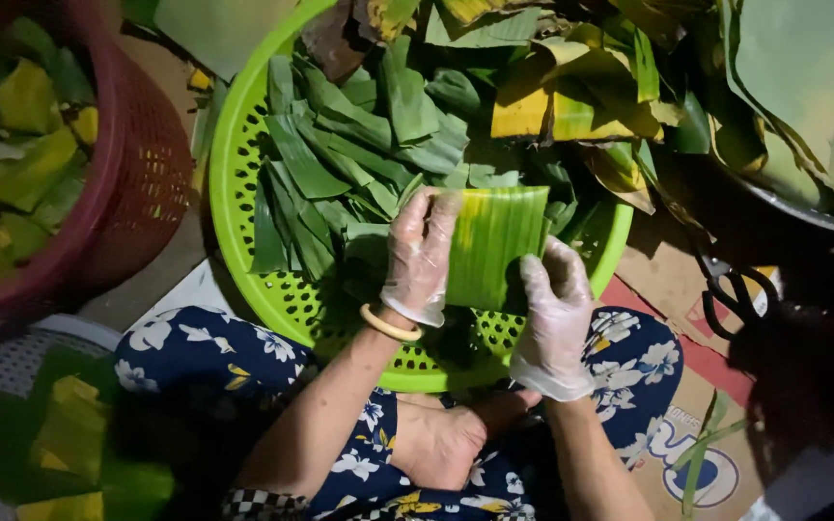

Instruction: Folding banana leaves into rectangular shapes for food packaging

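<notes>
A folded green banana leaf piece [494, 241] is held between both my gloved hands over a bright green perforated basket [243, 232]. My left hand [419, 253], in a clear glove with a tan bangle at the wrist, grips the leaf's left edge. My right hand [557, 314], also gloved, holds the leaf's lower right edge. Inside the basket lies a pile of cut dark green leaf strips [349, 145].
A red mesh basket [137, 183] with yellowed leaf scraps stands at the left. Large uncut leaves [581, 87] hang over the top right. Black scissors [736, 294] lie on cardboard at the right. My knees in blue floral cloth [176, 352] sit below.
</notes>
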